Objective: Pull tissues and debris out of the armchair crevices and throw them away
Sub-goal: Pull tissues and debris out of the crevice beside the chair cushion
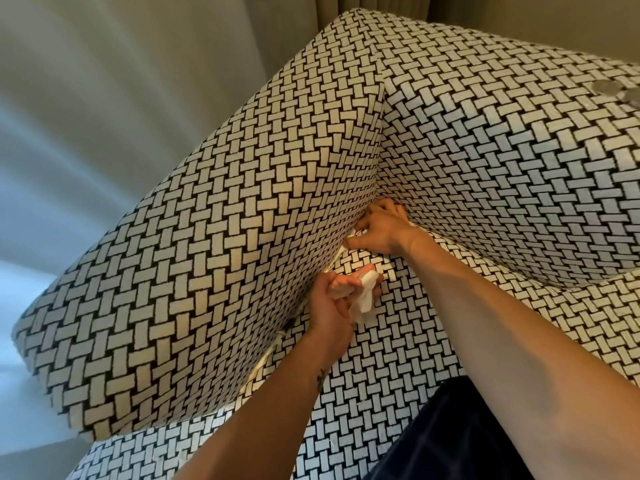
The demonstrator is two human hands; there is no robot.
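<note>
- At the foot of the armrest [207, 254], where its inner face meets the seat cushion [398, 358], a crevice [304, 306] runs the depth of the armchair [485, 168]. All upholstery has the same black-and-white basket-weave pattern.
- Left hand [332, 306]: just beside the armrest and about midway along the crevice, over the seat cushion. Its fingers [343, 281] are curled round a wad of tissue [363, 299] — white, crumpled, with a loose end hanging below the hand.
- Right hand [384, 230]: at the rear end of the armrest, in the corner where the armrest, backrest [502, 168] and seat cushion meet. The fingers [384, 207] are pushed into this corner and their tips are hidden. It cannot be told how far they are closed or whether they have hold of anything.
- Tissue scrap [350, 237]: white, showing at the armrest's base just beside the right thumb. Whether the two touch cannot be told.
- Tissue strip [265, 362]: pale, wedged in the crevice nearer the front end of the armrest, and partly sticking out. More small pale bits show along the same line, between this strip and the left hand.
- Tattoo [321, 375]: a small dark mark on the left wrist, close to the armrest's inner face.
- Dark garment [450, 427]: on the seat cushion, on the side away from the armrest — lower part of the view, under the right forearm.
- Curtain [86, 116]: pale folds beyond the outer side of the armrest.
</note>
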